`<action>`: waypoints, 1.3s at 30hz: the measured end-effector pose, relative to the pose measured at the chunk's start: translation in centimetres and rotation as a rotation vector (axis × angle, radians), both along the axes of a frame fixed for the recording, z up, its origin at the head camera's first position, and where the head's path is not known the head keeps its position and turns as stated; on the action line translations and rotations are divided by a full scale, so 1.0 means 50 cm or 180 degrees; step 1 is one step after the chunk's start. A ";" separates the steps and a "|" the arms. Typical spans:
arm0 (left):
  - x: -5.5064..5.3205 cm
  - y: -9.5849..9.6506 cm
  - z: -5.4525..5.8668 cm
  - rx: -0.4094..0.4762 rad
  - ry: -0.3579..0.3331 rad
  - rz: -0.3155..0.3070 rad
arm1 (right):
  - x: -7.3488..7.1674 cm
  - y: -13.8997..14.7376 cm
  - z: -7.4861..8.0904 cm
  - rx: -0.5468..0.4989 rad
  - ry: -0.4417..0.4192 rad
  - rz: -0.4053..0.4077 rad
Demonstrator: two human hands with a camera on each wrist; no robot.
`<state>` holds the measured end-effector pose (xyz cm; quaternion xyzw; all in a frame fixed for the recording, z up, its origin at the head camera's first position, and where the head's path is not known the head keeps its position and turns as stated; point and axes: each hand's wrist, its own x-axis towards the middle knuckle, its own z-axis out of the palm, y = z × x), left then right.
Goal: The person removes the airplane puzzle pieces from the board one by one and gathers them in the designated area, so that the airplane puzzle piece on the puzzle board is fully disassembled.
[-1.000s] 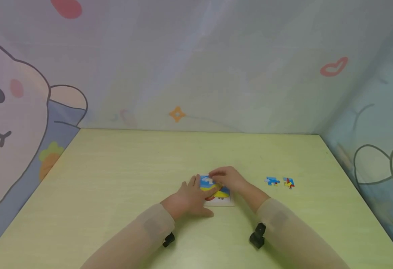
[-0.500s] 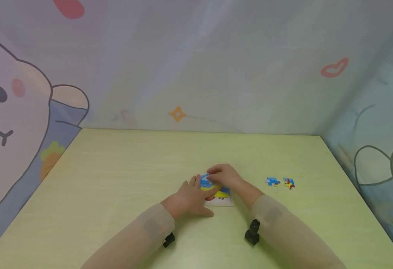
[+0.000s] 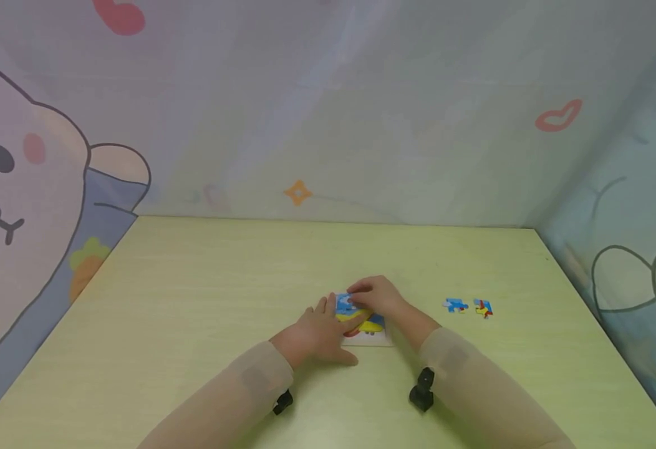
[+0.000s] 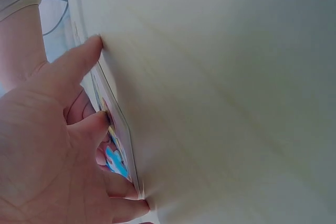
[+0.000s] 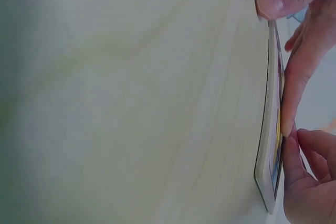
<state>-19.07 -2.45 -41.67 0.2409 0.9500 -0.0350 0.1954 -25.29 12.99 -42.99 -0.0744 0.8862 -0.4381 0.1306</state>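
A small jigsaw puzzle board (image 3: pixel 368 340) with a white border and a blue and yellow picture lies on the table in the head view. My left hand (image 3: pixel 319 335) spreads over its left side, with the index finger reaching across the picture and the thumb on the table by the near edge. Over the board's upper part, my right hand (image 3: pixel 380 297) pinches a puzzle piece between thumb and fingers. Blue on the piece (image 4: pixel 116 161) shows in the left wrist view. Fingers cover part of the picture.
Two loose puzzle pieces lie to the right of the board: a mostly blue one (image 3: pixel 455 305) and one in blue, red and yellow (image 3: pixel 482 307). The pale table (image 3: pixel 204 274) ends at a printed cloth backdrop (image 3: pixel 395 137) behind and at the sides.
My right hand and forearm have shifted slightly left over the board's upper part, with the piece still pinched. The left hand keeps its place, and the loose pieces have not moved.
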 end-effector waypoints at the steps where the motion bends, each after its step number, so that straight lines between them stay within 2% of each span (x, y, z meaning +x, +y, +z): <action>1: 0.000 -0.001 -0.002 -0.0004 -0.0006 0.0000 | -0.001 0.002 0.000 -0.0039 -0.0009 -0.0017; 5: 0.000 -0.002 -0.002 0.0011 -0.0018 0.0002 | -0.004 0.016 -0.002 -0.0225 -0.0025 -0.0052; 8: 0.001 -0.002 0.000 -0.0002 -0.0016 0.0012 | -0.007 0.030 -0.005 -0.0239 -0.0018 -0.0082; 17: 0.005 -0.003 0.005 0.0021 -0.0049 0.0098 | -0.006 0.061 -0.002 -0.0579 -0.0236 -0.0127; 25: 0.007 -0.003 0.009 0.0074 -0.0109 0.0159 | 0.001 0.093 0.004 -0.0606 -0.0166 -0.0085; 39: 0.007 -0.005 0.009 0.0117 -0.0089 0.0163 | 0.002 0.146 0.005 -0.0685 -0.0171 -0.0208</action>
